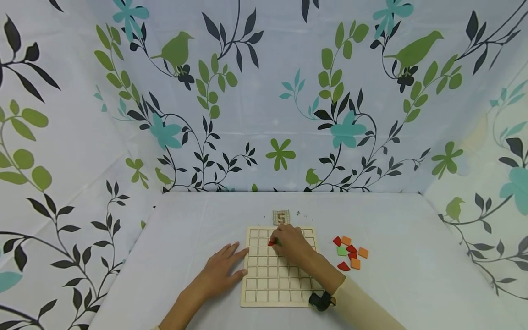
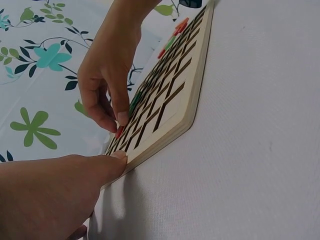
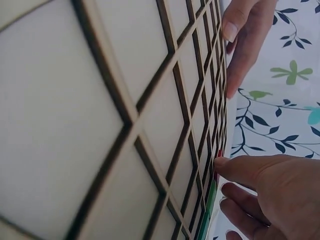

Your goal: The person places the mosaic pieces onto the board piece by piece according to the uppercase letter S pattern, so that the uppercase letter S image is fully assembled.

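A light wooden grid board (image 1: 261, 295) lies on the white table. My left hand (image 1: 218, 270) rests along its left edge, fingers extended; in the left wrist view its thumb (image 2: 117, 155) touches the rim. Over the board's upper rows, my right hand (image 1: 293, 247) pinches a small red tile (image 1: 271, 243) between thumb and fingers at one of the cells. Fingers cover part of that tile, so its full shape is hidden. Beside it, green (image 3: 208, 212) shows on the grid in the right wrist view, partly behind the right hand's fingers.
Right of the board lie loose tiles: several red wedges (image 1: 343, 266), several orange squares (image 1: 363, 252) and a green square (image 1: 342, 251). A small gridded card (image 1: 281, 217) with a reddish figure sits behind the board. Patterned cloth (image 1: 264, 91) walls the table's back and sides.
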The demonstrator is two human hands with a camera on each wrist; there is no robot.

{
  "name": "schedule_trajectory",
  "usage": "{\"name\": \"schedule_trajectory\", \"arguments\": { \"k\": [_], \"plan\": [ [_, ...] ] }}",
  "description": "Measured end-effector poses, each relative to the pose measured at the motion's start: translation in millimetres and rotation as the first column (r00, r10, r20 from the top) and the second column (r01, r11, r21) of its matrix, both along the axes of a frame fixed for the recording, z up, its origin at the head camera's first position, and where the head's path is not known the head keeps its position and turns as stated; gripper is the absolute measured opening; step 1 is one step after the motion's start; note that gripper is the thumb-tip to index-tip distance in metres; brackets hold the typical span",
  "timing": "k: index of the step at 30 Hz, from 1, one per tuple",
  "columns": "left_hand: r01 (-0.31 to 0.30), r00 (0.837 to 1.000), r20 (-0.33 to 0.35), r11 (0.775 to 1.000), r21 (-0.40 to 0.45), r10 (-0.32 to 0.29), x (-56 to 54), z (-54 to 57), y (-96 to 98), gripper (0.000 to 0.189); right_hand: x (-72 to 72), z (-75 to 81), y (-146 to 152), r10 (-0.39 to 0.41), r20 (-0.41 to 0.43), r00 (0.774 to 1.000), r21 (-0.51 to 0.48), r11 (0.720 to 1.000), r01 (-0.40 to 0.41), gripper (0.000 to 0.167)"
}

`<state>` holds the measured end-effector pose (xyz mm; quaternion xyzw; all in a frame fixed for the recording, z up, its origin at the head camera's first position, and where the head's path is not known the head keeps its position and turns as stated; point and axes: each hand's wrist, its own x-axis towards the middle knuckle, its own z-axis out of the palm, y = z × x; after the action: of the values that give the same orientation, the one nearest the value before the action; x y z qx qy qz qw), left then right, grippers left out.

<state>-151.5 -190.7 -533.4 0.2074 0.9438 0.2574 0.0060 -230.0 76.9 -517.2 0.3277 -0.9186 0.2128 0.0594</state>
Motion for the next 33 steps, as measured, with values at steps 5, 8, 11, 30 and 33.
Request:
{"name": "schedule_trajectory", "arguments": {
  "k": [5,8,11,30,33],
  "plan": [
    [-0.015,0.999,0.053,1.0,0.0,0.015,-0.5,-0.8,0.7,0.06,3.0,5.3,11.5,-0.007,0.082,0.997,-0.046,0.999,0.011,0.015],
    [-0.022,0.998,0.06,1.0,-0.017,0.023,-1.0,-0.9,0.8,0.061,2.5,10.1,24.9,-0.029,0.139,0.99,-0.069,0.997,0.039,0.02],
    [-0.023,0.998,0.058,0.999,-0.027,0.024,-0.7,-0.2,0.7,0.061,0.4,15.4,43.5,-0.073,0.181,0.981,-0.066,0.994,0.087,0.022],
    [-0.038,0.995,0.088,0.999,-0.035,0.041,-1.5,-2.9,-2.6,0.061,-5.2,25.9,147.0,-0.311,0.257,0.915,0.234,0.939,0.253,0.021],
    [-0.034,0.995,0.097,0.999,-0.025,0.036,-2.7,-5.4,-2.6,0.062,-4.7,25.2,148.8,-0.325,0.266,0.908,0.225,0.937,0.269,0.02]
  ]
}}
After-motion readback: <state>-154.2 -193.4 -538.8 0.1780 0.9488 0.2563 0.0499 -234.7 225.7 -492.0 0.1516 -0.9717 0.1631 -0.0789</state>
